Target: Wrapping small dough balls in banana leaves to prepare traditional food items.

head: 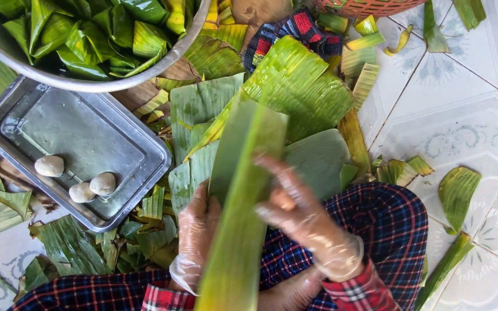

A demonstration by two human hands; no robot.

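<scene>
Step in hand, as I read it: handling one long banana-leaf strip (240,201), probably wiping or smoothing it flat over the lap.

Near: left hand (196,239), clear plastic glove, fingers curled onto the strip's left edge, gripping it. Right hand (304,216), also gloved, sits on the strip's right side, fingers spread and motion-blurred; can't tell if it's clamped on the leaf or just pressing flat on it. The strip runs from the bottom edge of the view up between both hands, glossy side up, over the plaid-covered knees (376,230).

Mid: loose pile of cut leaves (295,86) under and behind the strip. Metal tray (139,167) to the left on the floor, three pale dough balls (82,181) on it, two touching, one apart.

Far: big metal bowl (145,78) full of folded green leaf parcels, overlapping the tray's far edge. Checked cloth (292,31) beyond the pile. Leaf scraps (456,193) scattered on the tiled floor to the right.

Next move, my guess: needs a steady hold on the left edge while the right hand works along the strip; the leaf splits along its ribs, so light pressure.
</scene>
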